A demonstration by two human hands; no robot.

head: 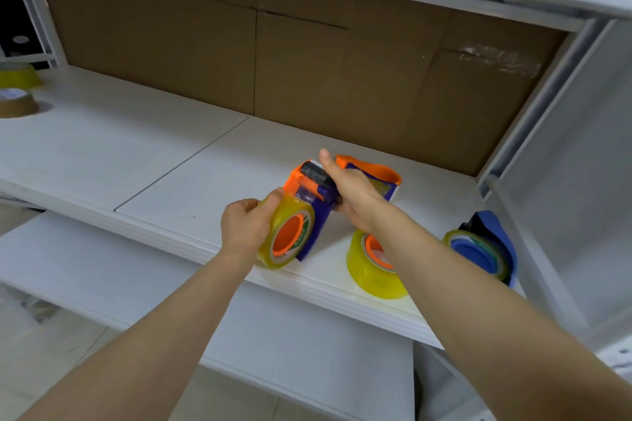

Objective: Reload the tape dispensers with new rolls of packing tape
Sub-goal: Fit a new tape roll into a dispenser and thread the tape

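An orange and purple tape dispenser point(309, 186) is held over the white shelf point(171, 161). A yellowish clear tape roll point(290, 236) sits on its orange hub. My left hand point(248, 224) grips that roll from the left side. My right hand point(352, 195) holds the dispenser near its black roller, thumb pointing up. A second orange and purple dispenser point(372, 174) lies behind my right hand, with another tape roll point(371, 265) on an orange hub in front, partly hidden by my right forearm. A blue dispenser point(485, 246) loaded with a roll lies at the right.
Two spare tape rolls, one yellowish point(18, 75) and one brown point(17, 102), stand at the shelf's far left. Cardboard point(256, 55) lines the back. A white upright panel point(564, 181) closes the right side. A lower shelf point(239, 311) juts out beneath my arms.
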